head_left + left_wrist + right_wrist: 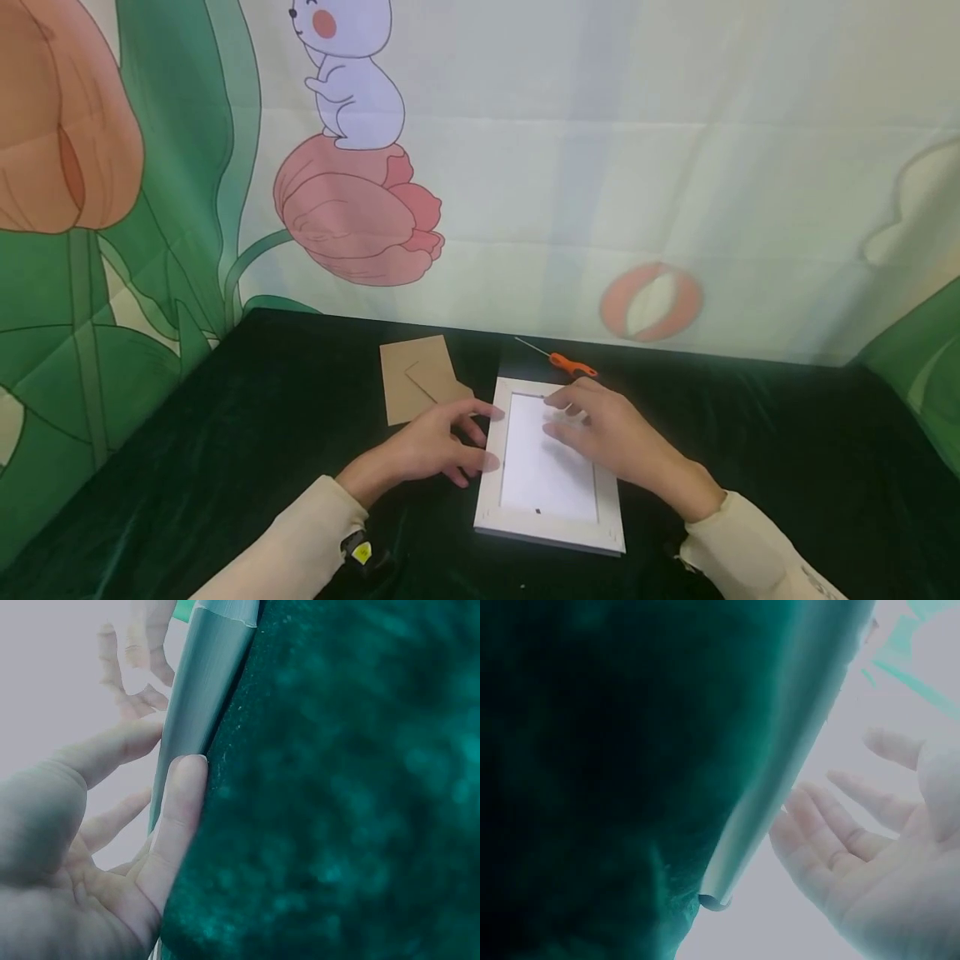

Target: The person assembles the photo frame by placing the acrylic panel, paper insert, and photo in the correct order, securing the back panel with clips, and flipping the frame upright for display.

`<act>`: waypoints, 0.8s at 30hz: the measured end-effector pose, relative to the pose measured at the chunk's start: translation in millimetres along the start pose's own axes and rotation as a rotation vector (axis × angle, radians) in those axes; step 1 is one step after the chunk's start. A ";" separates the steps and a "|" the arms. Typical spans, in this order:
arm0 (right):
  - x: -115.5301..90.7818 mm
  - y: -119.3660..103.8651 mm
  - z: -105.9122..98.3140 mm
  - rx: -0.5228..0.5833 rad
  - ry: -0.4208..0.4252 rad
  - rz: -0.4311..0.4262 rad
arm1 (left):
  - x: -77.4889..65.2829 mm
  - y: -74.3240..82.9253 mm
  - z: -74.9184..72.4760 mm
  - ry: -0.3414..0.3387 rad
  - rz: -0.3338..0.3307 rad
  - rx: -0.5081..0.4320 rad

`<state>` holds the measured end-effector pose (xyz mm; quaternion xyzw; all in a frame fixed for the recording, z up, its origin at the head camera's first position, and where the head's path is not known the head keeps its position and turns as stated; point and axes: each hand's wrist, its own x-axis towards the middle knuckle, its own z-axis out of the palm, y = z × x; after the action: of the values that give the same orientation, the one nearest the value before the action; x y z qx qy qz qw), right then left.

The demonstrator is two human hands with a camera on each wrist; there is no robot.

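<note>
A white picture frame (549,533) lies on the dark green velvet cloth, with a plain white sheet or panel (543,475) inside its opening. Small dark tabs show at the opening's edge. My left hand (435,446) rests at the frame's left side, thumb and index finger touching its edge; in the left wrist view another finger lies straight along the side of the frame (199,682). Over the upper right of the opening hovers my right hand (611,425), fingers loosely bent, with nothing visible held. Its palm and spread fingers show in the right wrist view beside the frame's edge (795,742).
Behind my left hand lies a brown backing board (408,400) with a flap-like piece on it. An orange-handled screwdriver (573,365) is beyond the frame's top edge. A printed curtain (525,192) hangs along the cloth-covered table's (285,400) far edge.
</note>
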<state>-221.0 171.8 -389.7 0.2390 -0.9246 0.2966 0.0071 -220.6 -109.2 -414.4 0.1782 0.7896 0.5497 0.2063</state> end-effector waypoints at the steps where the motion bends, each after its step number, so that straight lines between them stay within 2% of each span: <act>1: 0.4 0.8 0.0 0.012 0.006 0.006 | -0.3 -0.2 0.1 0.001 0.001 0.001; 10: 4.5 6.2 -5.2 0.067 0.080 -0.004 | -1.1 0.2 -0.4 -0.001 0.007 0.008; 24: 3.3 17.5 -10.3 0.095 0.120 -0.022 | -1.4 -0.5 -0.3 -0.002 0.007 0.004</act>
<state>-233.1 188.4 -390.3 0.2312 -0.9047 0.3536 0.0544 -219.6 -110.3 -414.6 0.1817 0.7899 0.5487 0.2050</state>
